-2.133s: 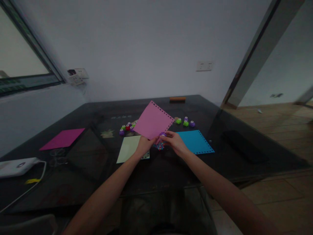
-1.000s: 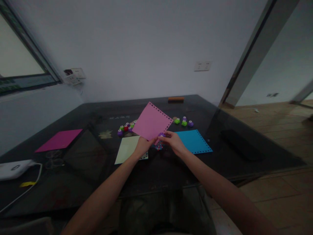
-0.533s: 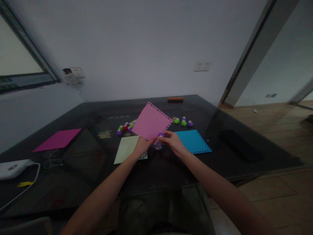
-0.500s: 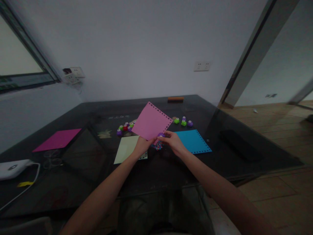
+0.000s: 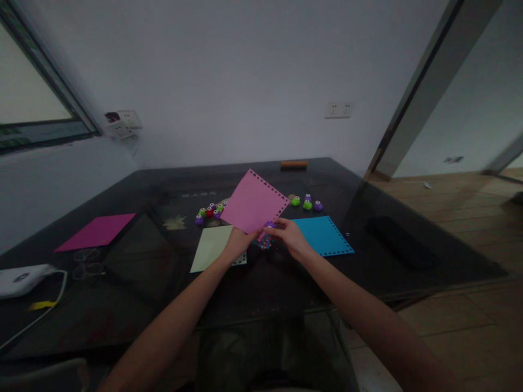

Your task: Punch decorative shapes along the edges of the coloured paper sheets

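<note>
Left hand (image 5: pixel 237 244) pinches the near corner of the pink sheet (image 5: pixel 254 202), held tilted above the bench (image 5: pixel 286 283); right hand (image 5: pixel 288 235) fingers close on a purple punch (image 5: pixel 269 225) at its near right edge. Two far edges are already perforated, the near edges judged unfinished. Against the earlier frames, hands and sheet have hardly shifted; more punches (image 5: pixel 307 204) lie beyond.

head cam | forward-down | near, over dark table (image 5: pixel 122 305)

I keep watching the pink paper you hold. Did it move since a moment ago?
No. The pink paper keeps its place, its top corner just below the orange block, as before; the small shift is the camera's.
</note>
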Demonstrator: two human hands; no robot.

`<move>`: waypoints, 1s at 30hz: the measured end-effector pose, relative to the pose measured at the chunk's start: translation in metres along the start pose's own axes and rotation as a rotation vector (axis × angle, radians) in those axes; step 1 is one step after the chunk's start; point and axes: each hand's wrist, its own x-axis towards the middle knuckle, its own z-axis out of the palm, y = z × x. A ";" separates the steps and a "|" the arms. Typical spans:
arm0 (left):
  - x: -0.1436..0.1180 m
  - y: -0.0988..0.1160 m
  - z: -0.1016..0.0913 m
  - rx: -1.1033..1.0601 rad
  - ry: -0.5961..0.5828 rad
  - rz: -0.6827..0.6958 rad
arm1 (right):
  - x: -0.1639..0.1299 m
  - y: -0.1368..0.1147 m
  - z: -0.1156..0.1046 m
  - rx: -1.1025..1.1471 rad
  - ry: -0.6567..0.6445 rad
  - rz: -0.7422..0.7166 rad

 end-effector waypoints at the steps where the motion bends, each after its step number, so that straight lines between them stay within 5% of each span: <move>1: 0.000 0.000 0.000 0.002 -0.002 -0.001 | 0.000 0.000 0.000 0.000 0.001 0.000; 30: -0.001 0.010 0.000 0.011 -0.014 0.003 | 0.004 0.004 -0.003 -0.035 -0.003 -0.052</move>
